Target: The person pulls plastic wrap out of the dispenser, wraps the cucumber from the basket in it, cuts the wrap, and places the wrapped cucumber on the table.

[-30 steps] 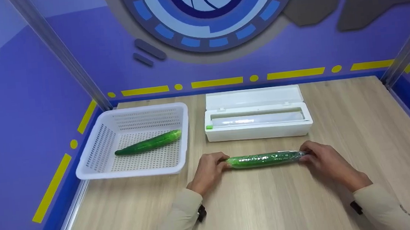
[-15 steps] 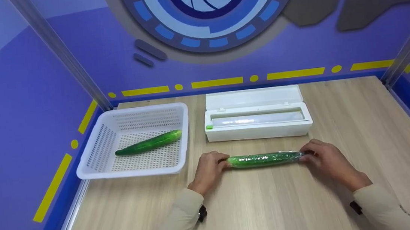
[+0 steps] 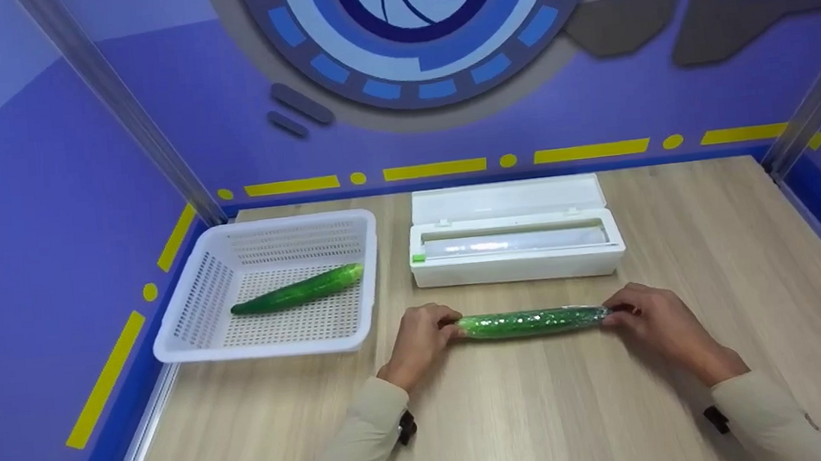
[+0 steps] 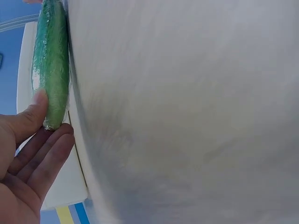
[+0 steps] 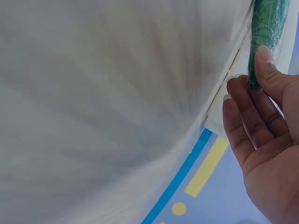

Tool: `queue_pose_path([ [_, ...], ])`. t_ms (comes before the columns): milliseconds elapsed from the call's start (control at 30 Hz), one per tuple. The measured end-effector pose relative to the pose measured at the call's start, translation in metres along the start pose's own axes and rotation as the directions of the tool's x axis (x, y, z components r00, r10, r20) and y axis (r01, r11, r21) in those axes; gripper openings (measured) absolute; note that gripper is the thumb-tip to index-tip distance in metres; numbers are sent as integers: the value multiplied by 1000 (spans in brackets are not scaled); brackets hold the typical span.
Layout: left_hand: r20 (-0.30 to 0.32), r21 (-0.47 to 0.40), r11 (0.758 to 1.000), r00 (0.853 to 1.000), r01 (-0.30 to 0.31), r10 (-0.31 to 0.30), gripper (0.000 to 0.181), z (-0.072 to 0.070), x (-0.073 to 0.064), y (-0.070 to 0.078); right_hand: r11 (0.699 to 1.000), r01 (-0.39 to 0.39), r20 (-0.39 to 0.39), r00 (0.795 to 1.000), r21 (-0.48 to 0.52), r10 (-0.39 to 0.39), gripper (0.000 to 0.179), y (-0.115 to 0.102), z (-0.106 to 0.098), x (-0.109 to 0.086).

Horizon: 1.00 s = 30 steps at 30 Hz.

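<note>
A cucumber wrapped in shiny cling film [image 3: 532, 322] lies crosswise between both hands, just in front of the white box. My left hand [image 3: 421, 341] pinches its pale green end between thumb and fingers; the left wrist view shows the thumb [image 4: 35, 114] pressed on the film. At the darker end, my right hand [image 3: 657, 323] pinches the wrapped tip, with the thumb [image 5: 267, 63] lying along it in the right wrist view. A second cucumber [image 3: 299, 290], with no film on it, lies in the white basket [image 3: 267, 348] on the left.
Behind the wrapped cucumber stands a white cling film dispenser [image 3: 516, 271], its lid [image 3: 509, 200] raised and a film roll [image 3: 517, 242] inside. The wooden table [image 3: 534, 422] runs back to a blue-purple wall [image 3: 372, 144], with side walls left and right.
Both hands keep their hold on the wrapped cucumber, which stays in nearly the same place. The head view has tilted very slightly.
</note>
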<state>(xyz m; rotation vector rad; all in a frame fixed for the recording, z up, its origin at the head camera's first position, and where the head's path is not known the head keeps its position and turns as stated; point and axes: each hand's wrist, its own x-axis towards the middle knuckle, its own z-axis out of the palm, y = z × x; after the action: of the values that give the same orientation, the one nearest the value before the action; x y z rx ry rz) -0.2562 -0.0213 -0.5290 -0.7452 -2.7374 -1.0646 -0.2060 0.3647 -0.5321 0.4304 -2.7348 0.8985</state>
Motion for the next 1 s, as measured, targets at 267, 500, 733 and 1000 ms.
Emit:
queue_pose_path([
  [267, 22, -10, 1000, 1000, -17, 17, 14, 8, 4, 7, 1000, -19, -12, 1000, 0, 19, 18, 11, -6, -5],
  [500, 30, -20, 999, 999, -35, 35, 16, 17, 11, 17, 999, -48, -22, 999, -20, 48, 18, 21, -16, -9],
  [733, 52, -32, 999, 998, -18, 20, 14, 26, 19, 28, 997, -75, -48, 996, -34, 73, 18, 31, -24, -12],
  [1000, 85, -39, 999, 996, -16, 20, 16, 35, 29, 40, 995, -98, -75, 993, -21, 96, 21, 41, -32, -17],
])
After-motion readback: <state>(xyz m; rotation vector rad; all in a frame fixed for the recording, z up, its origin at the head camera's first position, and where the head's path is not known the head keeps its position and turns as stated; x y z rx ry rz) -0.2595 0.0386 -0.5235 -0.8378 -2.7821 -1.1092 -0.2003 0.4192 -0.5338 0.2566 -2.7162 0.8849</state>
